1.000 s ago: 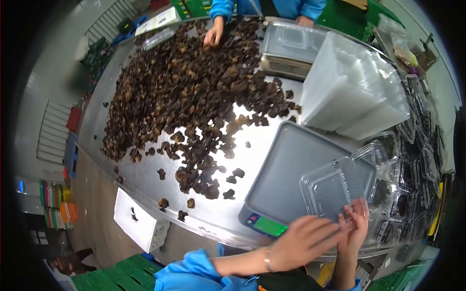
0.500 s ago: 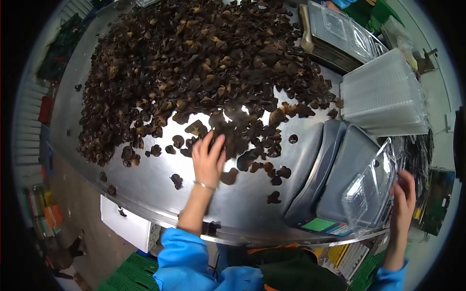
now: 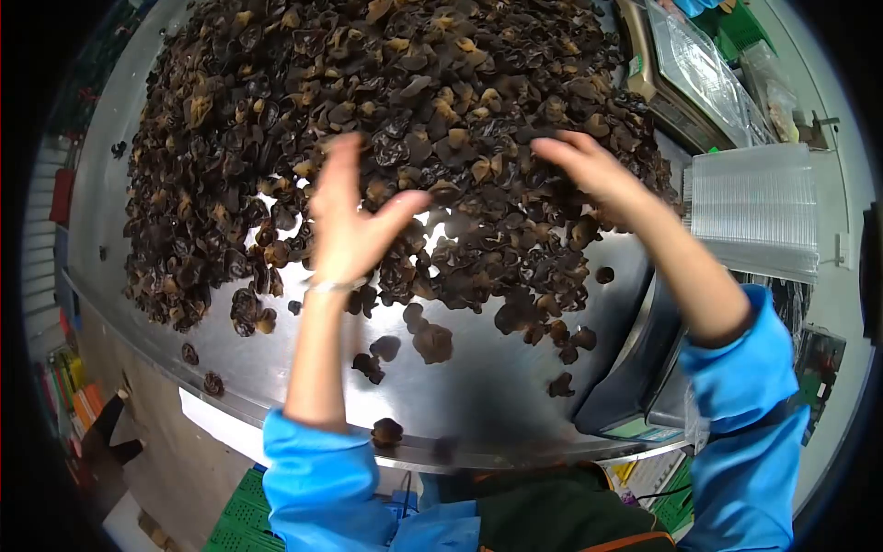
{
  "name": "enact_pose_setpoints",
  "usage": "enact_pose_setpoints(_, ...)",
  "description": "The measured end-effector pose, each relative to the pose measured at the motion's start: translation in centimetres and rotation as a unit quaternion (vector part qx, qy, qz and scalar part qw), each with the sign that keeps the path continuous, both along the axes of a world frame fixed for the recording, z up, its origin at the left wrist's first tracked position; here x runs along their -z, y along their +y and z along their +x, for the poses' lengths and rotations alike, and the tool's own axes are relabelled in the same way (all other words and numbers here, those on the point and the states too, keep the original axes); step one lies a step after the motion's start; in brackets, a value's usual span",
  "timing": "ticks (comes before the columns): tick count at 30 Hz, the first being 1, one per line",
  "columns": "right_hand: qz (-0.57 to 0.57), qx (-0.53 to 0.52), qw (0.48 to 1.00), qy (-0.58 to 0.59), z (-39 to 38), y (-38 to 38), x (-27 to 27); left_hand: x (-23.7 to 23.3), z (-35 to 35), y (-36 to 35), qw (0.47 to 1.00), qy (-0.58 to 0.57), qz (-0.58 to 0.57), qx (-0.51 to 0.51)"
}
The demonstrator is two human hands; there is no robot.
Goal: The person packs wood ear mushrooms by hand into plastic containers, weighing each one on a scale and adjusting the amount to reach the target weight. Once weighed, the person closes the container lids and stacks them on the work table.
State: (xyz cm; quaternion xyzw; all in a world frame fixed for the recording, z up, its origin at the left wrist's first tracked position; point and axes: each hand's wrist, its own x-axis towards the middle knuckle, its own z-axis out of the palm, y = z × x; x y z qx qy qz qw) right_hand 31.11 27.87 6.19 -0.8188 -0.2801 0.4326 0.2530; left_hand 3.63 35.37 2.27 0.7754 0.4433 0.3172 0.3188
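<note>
A large heap of dark brown wood ear mushrooms (image 3: 414, 101) covers the far part of the metal table (image 3: 497, 377). Over the heap's near left side is my left hand (image 3: 349, 225), blurred by motion, thumb and fingers spread with nothing in them. At the heap's right side, my right hand (image 3: 593, 175) reaches in with its fingers stretched out over the mushrooms. Whether its fingertips touch them is hard to tell. Several loose pieces, among them a brown mushroom (image 3: 432, 343), lie scattered on the bare metal nearer my body.
Stacked clear plastic trays (image 3: 754, 207) stand at the right. Behind them is a scale-like device (image 3: 690, 92) with clear plastic on top. Dark grey trays (image 3: 625, 377) sit partly under my right arm. Green crates (image 3: 244, 515) are below the table's front edge (image 3: 230, 428).
My right hand has left the clear plastic container at the right and moved over the heap. My left hand has shifted left and farther forward, its fingers spreading. The camera view has shifted.
</note>
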Motion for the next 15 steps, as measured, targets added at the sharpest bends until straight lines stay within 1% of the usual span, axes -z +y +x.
enact_pose_setpoints(1, 0.005, -0.078, 0.997, -0.009, -2.6, 0.6, 0.7, 0.2, 1.5, -1.1, 0.998, 0.048, 0.019, 0.044)
enact_pose_setpoints(2, 0.152, -0.228, 0.958, -0.081, -5.2, 0.3, 0.4, 0.5, 2.4, -2.1, 0.991, 0.093, 0.038, 0.088)
enact_pose_setpoints(3, 0.298, -0.407, 0.848, -0.160, -6.3, -1.1, 1.0, 0.3, 2.5, -3.5, 0.985, 0.111, 0.032, 0.129)
enact_pose_setpoints(4, 0.240, -0.425, 0.849, -0.204, -8.2, -4.1, 0.0, -0.1, 2.3, -5.6, 0.976, 0.125, 0.024, 0.175)
enact_pose_setpoints(5, 0.132, -0.486, 0.837, -0.212, -8.8, -5.8, -2.7, -0.9, 1.2, -7.3, 0.967, 0.128, 0.020, 0.220)
enact_pose_setpoints(6, 0.109, -0.516, 0.804, -0.275, -8.7, -8.2, -3.6, -1.2, 0.2, -9.0, 0.967, 0.134, 0.050, 0.213)
enact_pose_setpoints(7, 0.111, -0.521, 0.811, -0.241, -7.7, -10.3, -4.0, -1.3, -0.7, -10.6, 0.968, 0.142, 0.053, 0.199)
enact_pose_setpoints(8, 0.102, -0.509, 0.837, -0.172, -6.5, -11.9, -4.5, -1.0, -1.8, -11.8, 0.967, 0.155, 0.054, 0.197)
enact_pose_setpoints(10, -0.093, -0.488, 0.863, -0.090, -3.0, -12.0, -4.9, -1.1, -2.9, -13.3, 0.967, 0.173, 0.057, 0.176)
enact_pose_setpoints(12, -0.059, -0.383, 0.896, -0.219, 0.4, -10.3, -4.2, -1.9, -2.8, -13.8, 0.969, 0.188, 0.057, 0.149)
enact_pose_setpoints(13, 0.025, -0.378, 0.874, -0.304, 2.2, -9.7, -2.6, -2.3, -2.6, -14.0, 0.972, 0.186, 0.061, 0.133)
enact_pose_setpoints(14, 0.110, -0.368, 0.839, -0.385, 3.8, -9.3, -0.6, -2.4, -2.3, -14.2, 0.976, 0.172, 0.077, 0.108)
enact_pose_setpoints(15, 0.043, -0.369, 0.867, -0.332, 4.7, -9.1, 0.5, -2.7, -1.9, -14.5, 0.979, 0.165, 0.072, 0.094)
